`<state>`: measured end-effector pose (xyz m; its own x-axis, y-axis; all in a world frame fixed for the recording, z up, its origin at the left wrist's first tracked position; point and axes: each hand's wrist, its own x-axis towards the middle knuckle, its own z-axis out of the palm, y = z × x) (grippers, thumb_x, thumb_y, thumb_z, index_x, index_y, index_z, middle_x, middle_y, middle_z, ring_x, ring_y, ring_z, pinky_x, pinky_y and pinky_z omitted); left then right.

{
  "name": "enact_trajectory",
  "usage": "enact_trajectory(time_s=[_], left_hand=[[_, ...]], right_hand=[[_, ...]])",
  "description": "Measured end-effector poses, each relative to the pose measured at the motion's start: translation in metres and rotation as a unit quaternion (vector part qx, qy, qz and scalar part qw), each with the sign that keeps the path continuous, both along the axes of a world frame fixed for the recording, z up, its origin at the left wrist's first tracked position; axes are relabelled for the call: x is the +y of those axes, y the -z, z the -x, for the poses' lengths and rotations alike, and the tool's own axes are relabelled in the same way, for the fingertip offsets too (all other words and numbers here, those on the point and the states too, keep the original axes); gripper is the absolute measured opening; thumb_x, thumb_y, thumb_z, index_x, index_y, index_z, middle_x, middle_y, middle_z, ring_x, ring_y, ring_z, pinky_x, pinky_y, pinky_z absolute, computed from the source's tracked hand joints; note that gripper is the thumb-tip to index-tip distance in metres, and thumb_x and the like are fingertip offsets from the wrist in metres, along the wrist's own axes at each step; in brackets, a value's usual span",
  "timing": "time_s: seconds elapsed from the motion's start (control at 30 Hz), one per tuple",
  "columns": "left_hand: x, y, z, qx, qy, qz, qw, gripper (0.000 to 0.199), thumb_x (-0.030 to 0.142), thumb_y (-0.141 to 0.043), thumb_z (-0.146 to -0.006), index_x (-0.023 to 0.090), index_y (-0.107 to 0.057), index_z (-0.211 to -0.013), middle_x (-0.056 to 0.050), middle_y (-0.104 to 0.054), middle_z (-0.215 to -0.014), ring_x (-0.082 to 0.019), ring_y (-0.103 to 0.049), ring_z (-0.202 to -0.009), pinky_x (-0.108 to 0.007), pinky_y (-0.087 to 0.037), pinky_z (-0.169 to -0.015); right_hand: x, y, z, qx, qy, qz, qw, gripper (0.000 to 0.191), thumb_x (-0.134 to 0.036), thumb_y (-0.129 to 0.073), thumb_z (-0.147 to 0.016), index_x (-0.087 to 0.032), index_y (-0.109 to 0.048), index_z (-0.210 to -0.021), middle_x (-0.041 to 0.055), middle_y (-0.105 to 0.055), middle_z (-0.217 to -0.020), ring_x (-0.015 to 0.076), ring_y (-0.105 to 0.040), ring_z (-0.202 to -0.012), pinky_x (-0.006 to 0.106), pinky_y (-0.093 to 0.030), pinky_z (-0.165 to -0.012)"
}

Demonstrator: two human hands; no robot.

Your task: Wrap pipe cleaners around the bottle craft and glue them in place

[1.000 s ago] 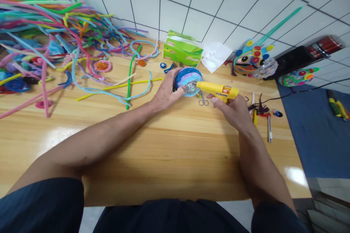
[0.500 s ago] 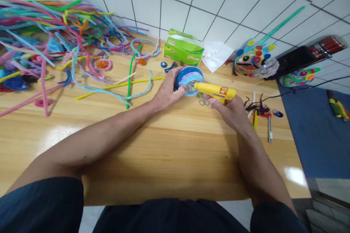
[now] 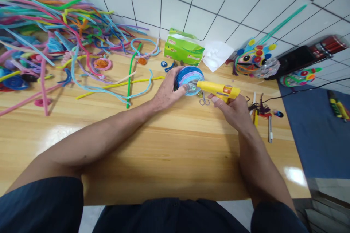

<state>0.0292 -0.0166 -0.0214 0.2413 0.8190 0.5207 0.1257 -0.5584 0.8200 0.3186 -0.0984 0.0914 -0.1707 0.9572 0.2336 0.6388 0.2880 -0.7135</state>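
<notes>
My left hand (image 3: 168,89) is wrapped round the left side of a round piece (image 3: 190,75) coiled in blue, light blue and purple pipe cleaners, its thumb lying on the near face. That near face shows a shiny, clear patch. A yellow glue gun (image 3: 218,89) is gripped in my right hand (image 3: 232,111), nozzle pointing left at the right edge of the coiled piece. Whether the nozzle touches it I cannot tell. Just under the gun lies a small pair of scissors (image 3: 203,100) on the wooden table (image 3: 164,153), blades partly hidden.
A heap of pipe cleaners (image 3: 62,18) spreads over the left. Behind the coiled piece stand a green tissue pack (image 3: 183,49) and white paper (image 3: 217,54). Decorated figures (image 3: 248,60) stand at the back right, near a cutter knife (image 3: 270,129) and a black cord (image 3: 306,89).
My right hand has drawn the glue gun slightly to the right, its nozzle shifting from over the coiled piece's face toward its right edge. My left hand and the piece stay put.
</notes>
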Motion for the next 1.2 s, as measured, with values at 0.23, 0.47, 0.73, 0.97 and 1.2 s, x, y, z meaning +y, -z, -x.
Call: enact_trajectory(time_s=[0.23,0.47,0.73,0.97,1.2], left_hand=[[-0.0008,-0.0029,-0.0003,0.005,0.000,0.003,1.000,0.077,0.070,-0.073,-0.111,0.026,-0.051,-0.171,-0.021,-0.067,-0.177,-0.043,-0.066,-0.168,-0.066,-0.055,-0.144],[-0.0020,-0.0039,-0.0007,0.007,-0.001,0.012,1.000,0.077,0.067,-0.074,-0.110,0.026,-0.049,-0.171,-0.021,-0.066,-0.178,-0.042,-0.065,-0.169,-0.065,-0.055,-0.144],[-0.0022,-0.0067,0.0019,0.025,0.005,0.013,1.000,0.082,0.077,-0.069,-0.113,0.024,-0.046,-0.172,-0.020,-0.064,-0.180,-0.042,-0.063,-0.170,-0.062,-0.053,-0.147],[-0.0011,-0.0041,0.0011,0.019,0.005,0.005,1.000,0.080,0.073,-0.071,-0.112,0.026,-0.047,-0.172,-0.021,-0.064,-0.181,-0.042,-0.062,-0.172,-0.065,-0.052,-0.147],[-0.0023,-0.0062,0.0008,0.013,0.001,0.017,1.000,0.079,0.074,-0.072,-0.111,0.028,-0.050,-0.171,-0.019,-0.066,-0.179,-0.042,-0.065,-0.169,-0.064,-0.054,-0.146]], right_hand=[[0.0004,-0.0016,0.0028,-0.012,-0.007,-0.002,1.000,0.050,-0.076,-0.084,-0.107,-0.027,-0.093,-0.116,0.0091,-0.095,-0.110,0.0327,-0.089,-0.095,0.047,-0.075,-0.086],[0.0002,-0.0007,0.0025,-0.013,-0.007,-0.004,1.000,0.050,-0.076,-0.082,-0.106,-0.027,-0.087,-0.100,0.0088,-0.094,-0.106,0.0310,-0.087,-0.094,0.045,-0.074,-0.089],[0.0002,-0.0020,0.0022,-0.016,0.001,0.000,1.000,0.048,-0.076,-0.084,-0.104,-0.028,-0.085,-0.099,0.0079,-0.092,-0.102,0.0320,-0.086,-0.093,0.047,-0.073,-0.089],[-0.0007,-0.0033,-0.0018,-0.016,0.003,-0.003,1.000,0.048,-0.072,-0.081,-0.106,-0.028,-0.076,-0.086,0.0085,-0.090,-0.101,0.0318,-0.087,-0.099,0.049,-0.074,-0.096],[-0.0008,-0.0029,0.0013,-0.023,0.008,-0.012,1.000,0.050,-0.076,-0.079,-0.107,-0.030,-0.079,-0.089,0.0083,-0.091,-0.099,0.0336,-0.087,-0.095,0.052,-0.075,-0.095]])
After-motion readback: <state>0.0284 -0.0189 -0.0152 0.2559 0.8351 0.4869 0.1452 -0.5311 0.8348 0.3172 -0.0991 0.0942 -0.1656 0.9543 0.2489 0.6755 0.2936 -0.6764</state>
